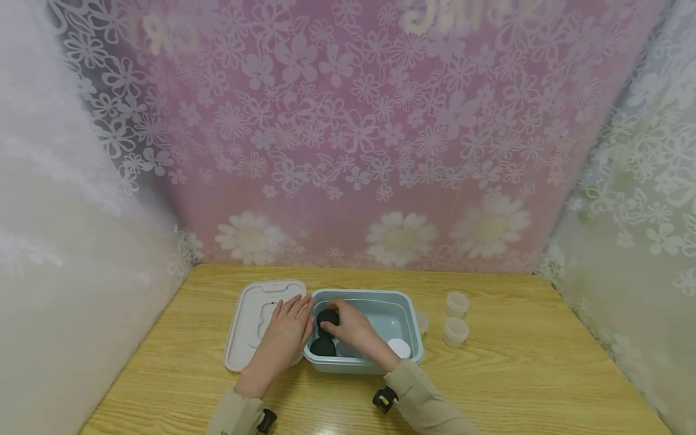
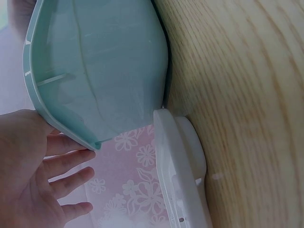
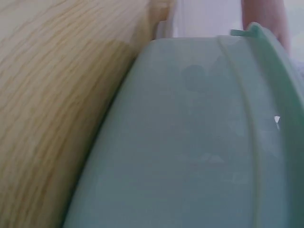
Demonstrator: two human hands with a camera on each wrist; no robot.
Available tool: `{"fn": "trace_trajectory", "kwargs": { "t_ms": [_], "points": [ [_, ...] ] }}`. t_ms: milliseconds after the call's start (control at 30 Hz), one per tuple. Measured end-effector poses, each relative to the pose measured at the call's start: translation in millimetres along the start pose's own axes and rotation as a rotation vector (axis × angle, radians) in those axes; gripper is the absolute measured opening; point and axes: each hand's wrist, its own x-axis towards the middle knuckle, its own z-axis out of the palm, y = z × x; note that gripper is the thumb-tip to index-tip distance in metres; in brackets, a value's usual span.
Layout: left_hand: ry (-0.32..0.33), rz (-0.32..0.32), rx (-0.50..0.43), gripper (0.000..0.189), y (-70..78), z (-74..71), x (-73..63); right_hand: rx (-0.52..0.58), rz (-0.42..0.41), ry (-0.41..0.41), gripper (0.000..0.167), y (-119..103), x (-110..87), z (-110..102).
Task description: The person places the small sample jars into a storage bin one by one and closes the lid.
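Note:
A light blue plastic box [image 1: 391, 302] stands uncovered on the table. My right hand [image 1: 354, 331] reaches over its near rim and grips a black round object [image 1: 327, 319] at the left end. Just in front of that, a second black round object [image 1: 323, 347] sits in the box. A white round piece [image 1: 399, 348] lies in the near right corner. My left hand [image 1: 284, 339] rests against the box's left rim; in the left wrist view its fingers [image 2: 71, 183] are spread and fairly straight. The right wrist view shows only the box's outer wall [image 3: 180, 133], hiding the right fingers.
Left of the box lies a white lid [image 1: 241, 329], partly under my left hand. On the right stand two small tubs, a far tub [image 1: 457, 304] and a near tub [image 1: 455, 331]. Another tub [image 1: 422, 322] is partly hidden behind the box. Patterned curtains [image 1: 348, 151] surround the wooden table [image 1: 516, 350].

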Motion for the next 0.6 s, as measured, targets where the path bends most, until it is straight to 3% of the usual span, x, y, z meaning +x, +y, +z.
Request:
{"fn": "trace_trajectory", "kwargs": {
  "t_ms": [200, 500, 600],
  "points": [
    [0.005, 0.002, -0.003, 0.040, 0.1, -2.0, -0.2, 0.156, -0.058, 0.049, 0.044, 3.4, -7.5, -17.7],
    [0.046, 0.015, -0.004, 0.039, -0.2, -0.5, -0.6, 0.499, -0.145, 0.220, 0.038, 24.1, -24.0, -44.7],
    [0.044, 0.012, -0.006, 0.040, -0.2, -0.1, -0.7, 0.549, -0.167, 0.268, 0.037, 32.7, -30.9, -52.4]
  ]
}}
